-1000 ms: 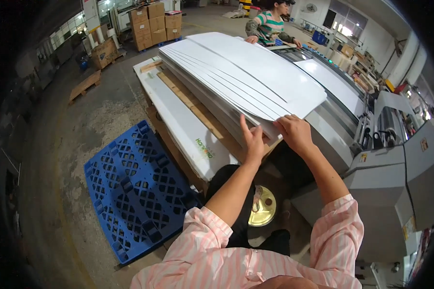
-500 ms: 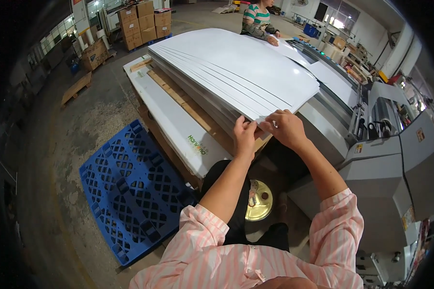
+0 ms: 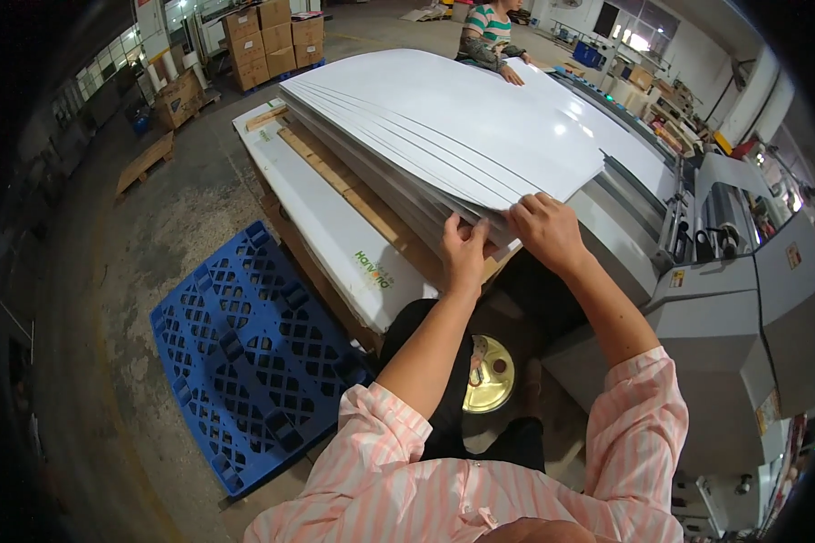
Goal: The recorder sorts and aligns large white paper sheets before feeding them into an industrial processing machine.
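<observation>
A stack of large, glossy white sheets (image 3: 426, 118) is fanned into steps along its left side. At the near corner, my right hand (image 3: 548, 233) is closed, pinching the top sheets, and their corner is bent up off those beneath. Just left of it, my left hand (image 3: 465, 258) has its fingers and thumb closed on the corner of the lower sheets. Gaps show between sheet edges around both hands. How many sheets each hand grips is hidden.
Under the stack lie wooden strips (image 3: 335, 185) and a white wrapped pile (image 3: 326, 235). A blue plastic pallet (image 3: 244, 353) is on the floor at left. A grey machine (image 3: 697, 308) stands at right. Across the stack, a person (image 3: 489, 41) rests hands on a white sheet.
My right hand has risen slightly with the top sheets' corner, widening the gap below. My left hand stays near the corner. On the machine side, the other person's white sheet now lies flatter.
</observation>
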Demonstrator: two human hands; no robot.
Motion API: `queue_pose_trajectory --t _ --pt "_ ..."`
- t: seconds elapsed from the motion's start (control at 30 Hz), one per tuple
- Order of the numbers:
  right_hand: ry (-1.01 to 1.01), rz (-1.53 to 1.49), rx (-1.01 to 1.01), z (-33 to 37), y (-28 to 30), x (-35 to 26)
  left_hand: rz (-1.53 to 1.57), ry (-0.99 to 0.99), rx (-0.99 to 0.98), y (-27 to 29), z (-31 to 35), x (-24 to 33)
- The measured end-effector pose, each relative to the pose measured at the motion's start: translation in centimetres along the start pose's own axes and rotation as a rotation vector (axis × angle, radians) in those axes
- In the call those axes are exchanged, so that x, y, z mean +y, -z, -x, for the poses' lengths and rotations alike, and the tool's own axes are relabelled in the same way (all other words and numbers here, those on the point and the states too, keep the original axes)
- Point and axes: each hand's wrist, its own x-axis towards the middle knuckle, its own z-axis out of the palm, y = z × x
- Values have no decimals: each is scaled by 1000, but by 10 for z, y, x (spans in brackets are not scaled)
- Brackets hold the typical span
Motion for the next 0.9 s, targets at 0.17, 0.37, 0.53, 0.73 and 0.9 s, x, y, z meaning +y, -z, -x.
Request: queue_pose_trajectory --t 0.17,0.37,0.53,0.73,0.9 --pt "114 -155 64 3 2 -1 -280 -298 124 -1 0 -6" --pt "-265 -506 -120 -19 0 29 -426 -317 -9 2 -11 -35" --pt "-573 -468 167 -48 32 23 -393 -279 36 12 -9 -30" --pt "-307 -346 -3 0 4 2 -539 -321 -16 1 3 -11" --pt "-310 -274 -107 7 -9 -3 -530 -336 -16 7 -3 -21"
